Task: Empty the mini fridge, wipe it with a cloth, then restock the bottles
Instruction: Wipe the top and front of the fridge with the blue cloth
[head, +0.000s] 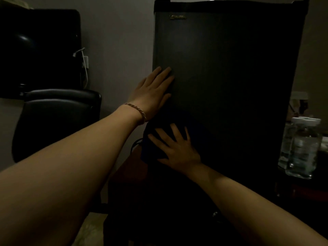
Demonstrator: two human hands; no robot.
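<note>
Two hands: both flat, fingers spread, gripping nothing.
Left hand (154,89): pressed on closed mini fridge (229,82) door's left edge.
Right hand (174,148): pressing dark cloth (159,125) against door, lower left.
Fridge: black, matte, gold badge.
Bottles (300,148): clear, white-capped, right of fridge.

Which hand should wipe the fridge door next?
Probably the right hand: it presses the dark cloth flat against the mini fridge door. The left hand is bare, bracing the door's edge.
</note>
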